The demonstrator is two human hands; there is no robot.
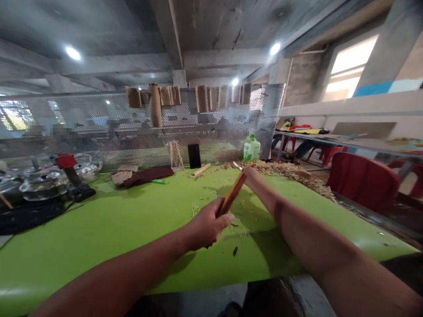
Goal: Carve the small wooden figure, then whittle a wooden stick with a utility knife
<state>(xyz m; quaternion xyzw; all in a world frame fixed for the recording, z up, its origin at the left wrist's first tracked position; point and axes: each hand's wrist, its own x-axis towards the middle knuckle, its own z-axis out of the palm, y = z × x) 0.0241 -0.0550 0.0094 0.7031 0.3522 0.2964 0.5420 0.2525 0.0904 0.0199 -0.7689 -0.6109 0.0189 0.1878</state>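
Note:
My left hand is wrapped round the near end of a reddish-brown wooden stick with a yellowish face. The stick slants up and away above the green table. At its far end is my right hand, closed and seen from behind. A slim tool with a pale tip sticks out to the left of that hand; most of it is hidden, so its kind cannot be told. Below the hands, a dark brown chip and several small pale shavings lie on the table.
Wood shavings are heaped along the back right edge of the green table. A green bottle, a black phone and a wood strip stand or lie before the perforated metal screen. Metal kettles and a red-topped power tool are left.

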